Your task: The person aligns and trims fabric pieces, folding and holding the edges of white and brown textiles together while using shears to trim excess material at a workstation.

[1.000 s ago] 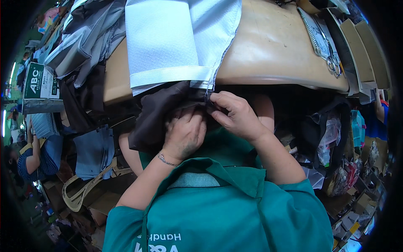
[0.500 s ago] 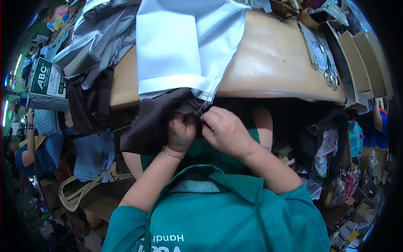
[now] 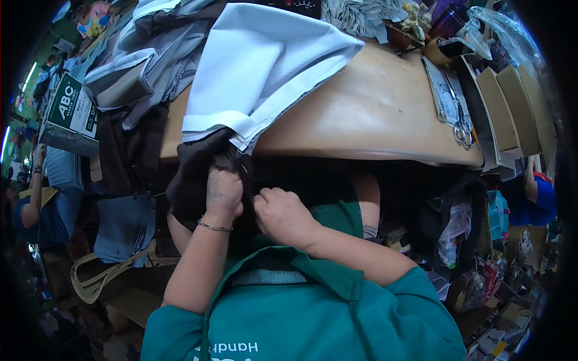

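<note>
My left hand [image 3: 223,194], with a thin bracelet at the wrist, is closed on a dark brown piece of fabric [image 3: 191,174] hanging off the front edge of the wooden table [image 3: 367,114]. My right hand [image 3: 282,213] pinches the same dark fabric just to the right, below the table edge. A folded white cloth [image 3: 265,72] lies on the table right above both hands, its hemmed corner touching the dark fabric. I wear a green top.
Grey and dark garments [image 3: 138,72] are piled at the table's left. A green and white box [image 3: 69,111] stands at far left. Scissors [image 3: 460,123] lie by cardboard trays [image 3: 509,105] at right. Other people sit at far left [image 3: 36,204] and right [image 3: 536,198].
Both hands have shifted left and lower along the table edge with the dark fabric; the white cloth now lies nearer above them.
</note>
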Motion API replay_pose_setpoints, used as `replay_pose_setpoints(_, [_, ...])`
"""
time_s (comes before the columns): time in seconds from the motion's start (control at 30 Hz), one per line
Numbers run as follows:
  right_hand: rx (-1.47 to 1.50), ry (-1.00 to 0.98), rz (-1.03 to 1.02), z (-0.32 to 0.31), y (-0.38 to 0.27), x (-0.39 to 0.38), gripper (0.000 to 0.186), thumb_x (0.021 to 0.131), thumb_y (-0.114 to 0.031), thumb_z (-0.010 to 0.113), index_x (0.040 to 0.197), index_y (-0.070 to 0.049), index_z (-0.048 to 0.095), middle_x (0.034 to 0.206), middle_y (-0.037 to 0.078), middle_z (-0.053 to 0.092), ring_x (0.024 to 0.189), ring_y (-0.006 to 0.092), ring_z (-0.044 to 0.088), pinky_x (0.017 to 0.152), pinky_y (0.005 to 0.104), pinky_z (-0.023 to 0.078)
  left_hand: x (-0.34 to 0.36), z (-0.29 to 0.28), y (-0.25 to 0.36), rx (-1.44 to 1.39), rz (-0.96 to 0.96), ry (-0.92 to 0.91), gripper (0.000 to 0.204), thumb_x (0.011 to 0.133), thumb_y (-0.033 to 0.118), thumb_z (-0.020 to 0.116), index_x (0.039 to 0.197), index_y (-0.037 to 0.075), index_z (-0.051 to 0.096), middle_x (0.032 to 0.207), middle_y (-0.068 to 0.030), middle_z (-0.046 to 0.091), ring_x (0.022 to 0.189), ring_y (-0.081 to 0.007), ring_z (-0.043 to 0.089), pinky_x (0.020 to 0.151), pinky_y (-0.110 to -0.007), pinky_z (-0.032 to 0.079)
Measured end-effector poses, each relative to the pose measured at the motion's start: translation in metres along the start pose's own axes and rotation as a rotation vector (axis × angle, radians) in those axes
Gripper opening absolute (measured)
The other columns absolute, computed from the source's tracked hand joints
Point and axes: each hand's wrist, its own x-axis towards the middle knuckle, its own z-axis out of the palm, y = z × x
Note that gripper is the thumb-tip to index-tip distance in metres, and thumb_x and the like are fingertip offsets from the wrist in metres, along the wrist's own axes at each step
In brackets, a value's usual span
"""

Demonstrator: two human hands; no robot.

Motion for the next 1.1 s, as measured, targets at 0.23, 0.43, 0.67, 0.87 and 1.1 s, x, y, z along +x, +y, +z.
replay_pose_setpoints(0.23, [0.12, -0.188, -0.115, -0.004, -0.01, 0.002, 0.016, 0.071, -0.011, 0.054, 0.083, -0.001, 0.058, 0.084, 0.012, 0.058, 0.078, 0.0283, 0.058, 0.066, 0.0393, 0.049, 0.013, 0.006, -0.012, -1.381, -0.456, 0.048, 0.037, 0.085, 0.007, 0.049, 0.121, 0.001, 0.047, 0.117, -0.0124, 0.052, 0.102, -0.0218, 0.053, 0.087, -0.036, 0.044])
replay_pose_setpoints(0.43, [0.1, -0.275, -0.166, 0.002, -0.014, 0.004, 0.02, 0.073, -0.017, 0.054, 0.084, 0.0, 0.059, 0.084, 0.013, 0.059, 0.082, 0.0284, 0.058, 0.067, 0.039, 0.048, 0.032, 0.017, 0.0, -1.231, -0.305, -0.12, 0.039, 0.087, 0.012, 0.048, 0.125, 0.003, 0.042, 0.12, -0.0128, 0.049, 0.106, -0.0218, 0.051, 0.089, -0.035, 0.043])
replay_pose_setpoints(0.67, [0.178, -0.415, -0.166, 0.002, -0.017, 0.0, 0.022, 0.074, -0.018, 0.055, 0.084, 0.001, 0.059, 0.085, 0.015, 0.059, 0.083, 0.0306, 0.06, 0.07, 0.0416, 0.049, 0.05, 0.014, -0.009, -1.245, -0.314, -0.291, 0.043, 0.089, 0.017, 0.047, 0.129, 0.005, 0.037, 0.124, -0.0132, 0.046, 0.11, -0.0219, 0.048, 0.091, -0.034, 0.042])
replay_pose_setpoints(0.87, [0.395, -0.289, -0.326, -0.093, 0.002, 0.014, 0.018, 0.074, -0.016, 0.066, 0.087, -0.006, 0.06, 0.081, 0.011, 0.056, 0.078, 0.0288, 0.058, 0.068, 0.0383, 0.048, 0.046, 0.007, -0.004, -1.391, -0.335, -0.471, 0.046, 0.09, 0.021, 0.046, 0.132, 0.006, 0.033, 0.127, -0.0135, 0.043, 0.113, -0.0219, 0.047, 0.093, -0.034, 0.042])
replay_pose_setpoints(1.1, [-0.099, 0.006, -0.255, -0.094, 0.047, 0.087, 0.034, 0.073, -0.016, 0.067, 0.107, -0.011, 0.062, 0.1, 0.009, 0.059, 0.1, 0.0288, 0.053, 0.084, 0.0388, 0.044, 0.043, 0.017, -0.001, -1.481, -0.417, -0.502, 0.05, 0.092, 0.026, 0.046, 0.136, 0.008, 0.028, 0.13, -0.014, 0.039, 0.117, -0.0219, 0.044, 0.096, -0.033, 0.041])
